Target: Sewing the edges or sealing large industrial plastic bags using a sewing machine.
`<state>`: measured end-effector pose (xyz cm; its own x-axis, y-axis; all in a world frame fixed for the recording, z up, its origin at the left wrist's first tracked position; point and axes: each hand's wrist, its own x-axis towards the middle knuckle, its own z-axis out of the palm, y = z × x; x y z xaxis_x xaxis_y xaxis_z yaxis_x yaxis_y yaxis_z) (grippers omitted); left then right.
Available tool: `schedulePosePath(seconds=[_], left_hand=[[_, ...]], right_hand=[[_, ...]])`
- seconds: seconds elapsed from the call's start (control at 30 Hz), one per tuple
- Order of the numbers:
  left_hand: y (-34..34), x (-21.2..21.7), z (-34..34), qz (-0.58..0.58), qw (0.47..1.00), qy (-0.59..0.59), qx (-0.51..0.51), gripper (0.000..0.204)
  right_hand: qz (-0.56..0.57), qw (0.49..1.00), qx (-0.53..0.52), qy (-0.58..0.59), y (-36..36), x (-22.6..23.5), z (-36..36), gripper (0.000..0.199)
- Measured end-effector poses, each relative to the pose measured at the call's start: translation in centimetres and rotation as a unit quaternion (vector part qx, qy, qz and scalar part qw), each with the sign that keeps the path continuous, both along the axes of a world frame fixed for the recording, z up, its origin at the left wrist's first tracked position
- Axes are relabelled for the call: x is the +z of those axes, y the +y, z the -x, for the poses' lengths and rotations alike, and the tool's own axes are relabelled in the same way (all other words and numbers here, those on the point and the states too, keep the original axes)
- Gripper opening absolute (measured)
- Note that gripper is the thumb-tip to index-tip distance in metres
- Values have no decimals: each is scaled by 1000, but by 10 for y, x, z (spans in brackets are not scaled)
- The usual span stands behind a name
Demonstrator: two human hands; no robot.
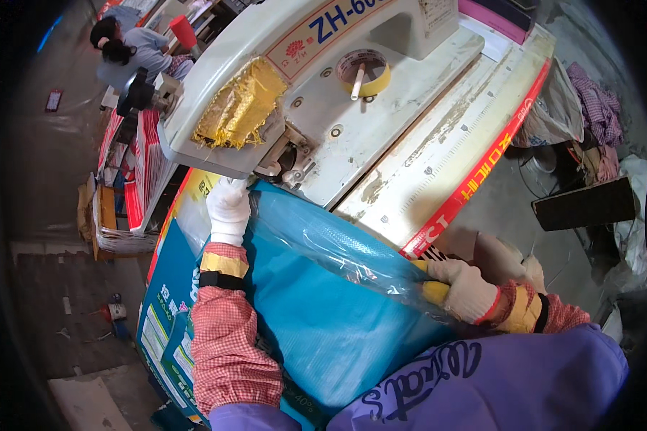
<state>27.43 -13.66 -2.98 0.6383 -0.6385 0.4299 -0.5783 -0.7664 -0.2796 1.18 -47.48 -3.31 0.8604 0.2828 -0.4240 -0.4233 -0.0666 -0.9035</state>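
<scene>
A large teal woven sack (323, 302) with printed panels spreads over my lap and up to a pale industrial sewing machine (402, 100). Clear plastic film (338, 248) runs along its upper edge. My left hand (228, 212), in a white glove, is closed on the sack's edge right beside the machine's needle area (287, 158); its fingertips are partly hidden. At the sack's right end, my right hand (471, 287), gloved in white with yellow fingertips, pinches the edge and film together.
A tape roll (364, 73) with a white stick on it lies on the machine bed. Yellow woven cloth (241, 104) covers part of the machine head. Folded sacks (147, 172) are stacked at left, near a seated person (133, 54). A dark board (586, 205) and cloths (597, 108) are at right.
</scene>
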Motion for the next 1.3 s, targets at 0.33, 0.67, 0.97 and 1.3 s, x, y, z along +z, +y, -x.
schedulePosePath(seconds=[0.33,0.67,0.97,1.3], left_hand=[[-25,41,32,28,989,142,5,21],[0,18,-1,-172,962,195,84,14],[43,122,-130,115,980,101,130,36],[-108,180,101,-306,949,47,-60,11]], right_hand=[[380,886,235,-122,-1,43,-11,30],[424,858,275,-90,11,36,-10,38],[450,787,143,-398,139,26,-172,18],[169,875,371,-262,93,36,-244,24]])
